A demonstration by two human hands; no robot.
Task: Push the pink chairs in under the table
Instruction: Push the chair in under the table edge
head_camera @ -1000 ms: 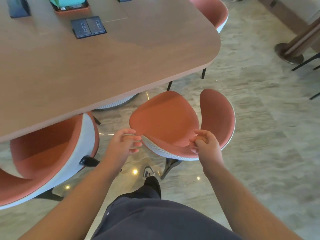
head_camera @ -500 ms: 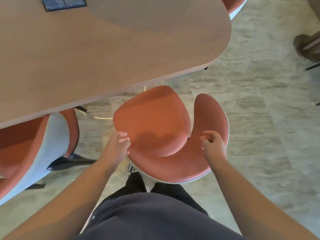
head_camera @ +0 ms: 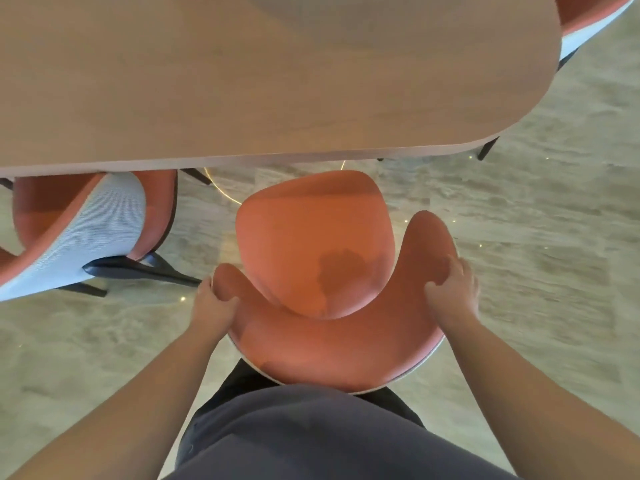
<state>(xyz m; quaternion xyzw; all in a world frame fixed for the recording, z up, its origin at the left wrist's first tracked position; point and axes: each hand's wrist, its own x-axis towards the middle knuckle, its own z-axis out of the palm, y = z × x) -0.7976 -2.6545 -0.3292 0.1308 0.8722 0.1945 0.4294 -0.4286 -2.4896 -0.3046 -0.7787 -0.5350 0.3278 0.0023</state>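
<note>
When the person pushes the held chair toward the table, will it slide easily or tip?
The chair probably slides: the floor looks polished and reflects lights. Tipping seems unlikely, since the left hand and right hand grip both sides of the backrest. Its shell looks stiff, so it should move as one piece.

Soft, warm, even light fills the scene, neither harsh nor dim. Small bright specks and a thin curved glint reflect off the glossy floor (head_camera: 540, 237) just below the tabletop (head_camera: 242, 81) edge. A blurry dark shadow falls on the pink chair seat (head_camera: 311, 244), and a fainter one sits near the right hand (head_camera: 450, 289). The whole picture is slightly soft with motion smear, strongest on the floor at right. Wide-angle bending curves the tabletop edge and stretches the forearms toward the lower corners.
</note>
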